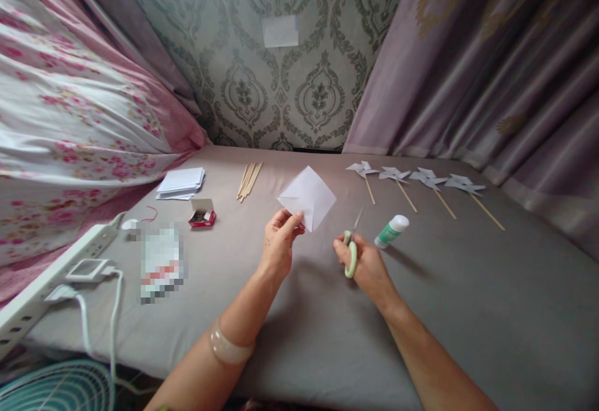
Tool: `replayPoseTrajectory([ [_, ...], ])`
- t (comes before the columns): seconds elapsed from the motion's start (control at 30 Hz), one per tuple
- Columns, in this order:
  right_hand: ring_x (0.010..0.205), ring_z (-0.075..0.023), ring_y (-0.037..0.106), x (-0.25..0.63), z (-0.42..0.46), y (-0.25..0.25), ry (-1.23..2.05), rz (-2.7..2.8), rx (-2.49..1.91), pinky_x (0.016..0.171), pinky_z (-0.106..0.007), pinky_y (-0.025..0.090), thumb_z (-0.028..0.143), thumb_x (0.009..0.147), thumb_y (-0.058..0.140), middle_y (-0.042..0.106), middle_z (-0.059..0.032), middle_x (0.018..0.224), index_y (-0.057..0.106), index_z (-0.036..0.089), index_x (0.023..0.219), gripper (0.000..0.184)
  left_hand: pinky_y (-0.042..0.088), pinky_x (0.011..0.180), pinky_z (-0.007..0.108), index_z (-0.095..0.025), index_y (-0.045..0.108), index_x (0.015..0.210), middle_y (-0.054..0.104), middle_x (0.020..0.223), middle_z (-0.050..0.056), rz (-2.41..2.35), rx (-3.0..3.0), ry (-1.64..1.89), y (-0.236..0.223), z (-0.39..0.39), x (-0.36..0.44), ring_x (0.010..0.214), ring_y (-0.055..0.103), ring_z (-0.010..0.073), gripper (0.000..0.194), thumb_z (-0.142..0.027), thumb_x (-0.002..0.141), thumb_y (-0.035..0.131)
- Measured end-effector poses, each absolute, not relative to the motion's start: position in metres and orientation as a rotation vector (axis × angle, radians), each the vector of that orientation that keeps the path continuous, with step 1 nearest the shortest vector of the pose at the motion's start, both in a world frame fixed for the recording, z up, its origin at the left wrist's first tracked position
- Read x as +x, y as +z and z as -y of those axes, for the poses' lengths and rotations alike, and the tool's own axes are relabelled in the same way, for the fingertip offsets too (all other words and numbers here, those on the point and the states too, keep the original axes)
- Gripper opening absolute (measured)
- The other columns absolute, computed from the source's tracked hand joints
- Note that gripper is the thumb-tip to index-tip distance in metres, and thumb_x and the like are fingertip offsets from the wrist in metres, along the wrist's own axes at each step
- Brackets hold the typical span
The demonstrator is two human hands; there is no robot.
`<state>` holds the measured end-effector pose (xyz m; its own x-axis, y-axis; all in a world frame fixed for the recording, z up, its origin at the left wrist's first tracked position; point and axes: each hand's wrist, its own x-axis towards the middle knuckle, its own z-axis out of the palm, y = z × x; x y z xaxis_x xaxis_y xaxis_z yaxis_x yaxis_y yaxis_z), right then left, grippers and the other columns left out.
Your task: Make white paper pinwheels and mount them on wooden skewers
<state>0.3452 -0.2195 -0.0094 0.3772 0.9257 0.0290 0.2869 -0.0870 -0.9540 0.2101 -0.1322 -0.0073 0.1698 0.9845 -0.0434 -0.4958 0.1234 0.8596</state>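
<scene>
My left hand (279, 242) pinches the lower corner of a white square paper (309, 196), held up above the grey cloth with its corners pointing up, down and sideways. A short cut or crease line shows near its left corner. In my right hand (367, 267) is a pair of scissors (350, 255) with pale green handles, the blades pointing up and away from me. The scissors are apart from the paper, to its lower right. Just right of that hand a glue stick (392, 231) with a white cap and green label stands tilted in view.
Several white paper pinwheels (394, 174) on wooden sticks lie at the back right. Loose wooden sticks (249, 181), a stack of white paper (181, 183) and a small open red box (202, 214) lie left. A power strip (70, 274) with cables runs along the left edge.
</scene>
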Motion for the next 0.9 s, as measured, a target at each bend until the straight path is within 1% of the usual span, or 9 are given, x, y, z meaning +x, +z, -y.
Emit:
replayPoseTrajectory([
  [0.1, 0.054, -0.0119, 0.049, 0.351, 0.217, -0.006, 0.72, 0.932, -1.507, 0.047, -0.023, 0.038, 0.056, 0.07, 0.062, 0.059, -0.0016, 0.063, 0.06, 0.015, 0.081, 0.042, 0.041, 0.06, 0.02, -0.017, 0.062, 0.07, 0.064, 0.074, -0.001, -0.76, 0.806, 1.228, -0.005, 0.131, 0.209, 0.063, 0.055, 0.0085, 0.018, -0.026, 0.059, 0.073],
  [0.2, 0.056, -0.0117, 0.051, 0.355, 0.215, -0.004, 0.734, 0.875, -1.441, 0.049, -0.023, 0.041, 0.056, 0.067, 0.067, 0.062, -0.0027, 0.069, 0.063, 0.015, 0.088, 0.046, 0.042, 0.061, 0.021, -0.016, 0.06, 0.067, 0.063, 0.07, -0.001, -0.76, 0.773, 1.202, -0.002, 0.132, 0.21, 0.063, 0.055, 0.0095, 0.017, -0.024, 0.056, 0.07],
  [0.33, 0.052, -0.0112, 0.05, 0.359, 0.215, -0.003, 0.782, 0.828, -1.42, 0.049, -0.023, 0.041, 0.053, 0.064, 0.071, 0.057, 0.0015, 0.059, 0.065, 0.014, 0.091, 0.048, 0.04, 0.057, 0.02, -0.016, 0.057, 0.064, 0.061, 0.065, -0.003, -0.747, 0.744, 1.162, -0.002, 0.132, 0.211, 0.057, 0.054, 0.0086, 0.014, -0.021, 0.054, 0.066],
  [0.47, 0.047, -0.0095, 0.047, 0.362, 0.215, -0.003, 0.782, 0.783, -1.391, 0.045, -0.022, 0.037, 0.051, 0.063, 0.073, 0.053, 0.0041, 0.052, 0.064, 0.014, 0.083, 0.043, 0.036, 0.051, 0.02, -0.017, 0.055, 0.06, 0.055, 0.056, -0.005, -0.768, 0.774, 1.125, -0.004, 0.133, 0.209, 0.05, 0.048, 0.0072, 0.01, -0.02, 0.054, 0.063],
  [0.57, 0.045, -0.0087, 0.043, 0.365, 0.215, -0.003, 0.767, 0.804, -1.379, 0.042, -0.022, 0.033, 0.051, 0.066, 0.071, 0.05, 0.0044, 0.048, 0.062, 0.015, 0.073, 0.038, 0.03, 0.046, 0.019, -0.018, 0.058, 0.061, 0.05, 0.052, -0.006, -0.847, 0.812, 1.095, -0.004, 0.134, 0.208, 0.046, 0.043, 0.0069, 0.008, -0.021, 0.054, 0.061],
  [0.63, 0.043, -0.0083, 0.041, 0.366, 0.215, -0.005, 0.791, 0.82, -1.368, 0.04, -0.022, 0.031, 0.051, 0.066, 0.071, 0.048, 0.005, 0.046, 0.06, 0.016, 0.069, 0.037, 0.028, 0.045, 0.02, -0.018, 0.062, 0.065, 0.052, 0.053, -0.005, -0.888, 0.844, 1.085, -0.005, 0.134, 0.208, 0.047, 0.043, 0.0075, 0.01, -0.022, 0.055, 0.061],
  [0.77, 0.04, -0.0071, 0.037, 0.367, 0.215, -0.009, 0.847, 0.823, -1.331, 0.037, -0.021, 0.028, 0.049, 0.065, 0.072, 0.045, 0.0064, 0.045, 0.057, 0.017, 0.066, 0.035, 0.033, 0.049, 0.02, -0.018, 0.068, 0.074, 0.06, 0.061, -0.002, -0.884, 0.882, 1.085, -0.008, 0.133, 0.208, 0.054, 0.05, 0.0097, 0.018, -0.024, 0.058, 0.063],
  [0.9, 0.041, -0.0073, 0.038, 0.365, 0.217, -0.01, 0.881, 0.851, -1.323, 0.039, -0.022, 0.03, 0.05, 0.071, 0.067, 0.046, 0.0052, 0.046, 0.056, 0.017, 0.063, 0.036, 0.039, 0.057, 0.021, -0.018, 0.072, 0.082, 0.067, 0.071, 0.001, -0.887, 0.899, 1.111, -0.011, 0.131, 0.208, 0.062, 0.055, 0.0113, 0.024, -0.026, 0.06, 0.067],
])
